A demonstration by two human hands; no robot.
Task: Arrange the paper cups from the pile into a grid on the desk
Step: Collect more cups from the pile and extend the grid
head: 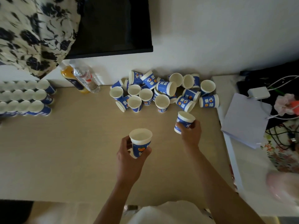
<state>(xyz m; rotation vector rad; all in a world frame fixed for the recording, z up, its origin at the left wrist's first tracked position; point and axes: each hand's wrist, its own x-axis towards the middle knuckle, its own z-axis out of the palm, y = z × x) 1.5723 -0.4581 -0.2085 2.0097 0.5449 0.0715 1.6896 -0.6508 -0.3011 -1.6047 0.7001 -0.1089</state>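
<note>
Left hand (127, 153) gripped an upright paper cup (141, 141) at lower centre; right hand (191, 132) gripped a second cup (185, 121) just below the pile (161, 92). Each needed setting upright beside the grid (25, 97) at centre left.

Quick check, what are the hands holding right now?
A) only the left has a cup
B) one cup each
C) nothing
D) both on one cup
B: the left hand grips an upright cup and the right hand grips a second cup near the pile.
</note>
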